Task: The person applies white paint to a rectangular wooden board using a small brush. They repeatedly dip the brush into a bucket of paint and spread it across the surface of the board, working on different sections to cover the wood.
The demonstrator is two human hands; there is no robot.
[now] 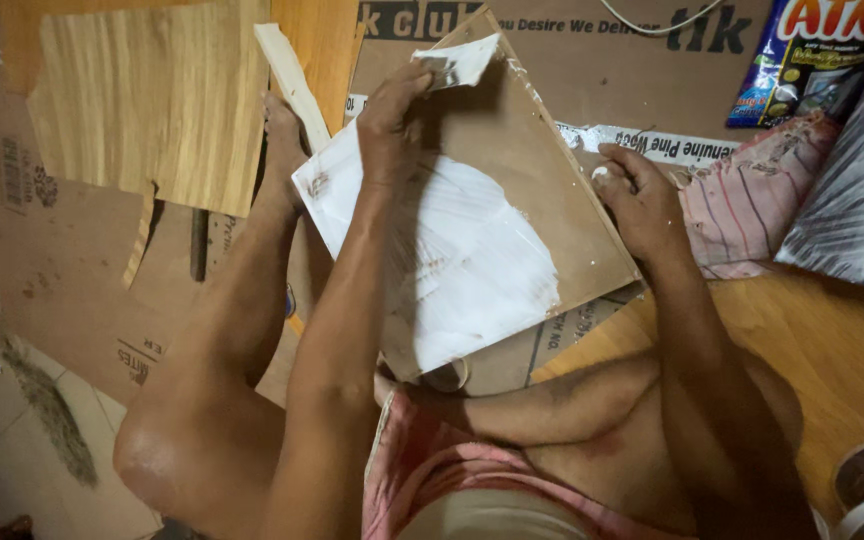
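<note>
Head view, looking down at a person seated on the floor.

Square wooden board (512, 150): brown, tilted across the lap, near half coated with a smeared white paste (472, 260); upper corner bare. Far edge propped by a foot (282, 140), near edge resting toward the raised knee and thigh.

Left hand (397, 105): at the upper part of the board, fingers pinched together on a small flat white scraper card (457, 62), card edge pressed on the bare wood near the top corner, its face smeared grey and white.

Right hand (637, 195): at the right-hand edge of the board, fingers curled over that edge, clamped on the board; a dab of white on one fingertip.

Surroundings: flattened cardboard sheets (62, 250) spread under the work; a loose sheet of light wood-grain veneer (152, 100) to the upper left, well apart from the hands; a narrow pale wooden strip (292, 85) lying just beside the foot; a striped pink cloth (752, 200) just beside the right hand; a glossy blue pouch (812, 60) at the upper right; a grey streaked sheet (852, 210) at the right margin; a small grass broom (47, 410) on the tiled floor at lower left; a roll of tape (447, 375) partly hidden beneath the near edge of the board.
</note>
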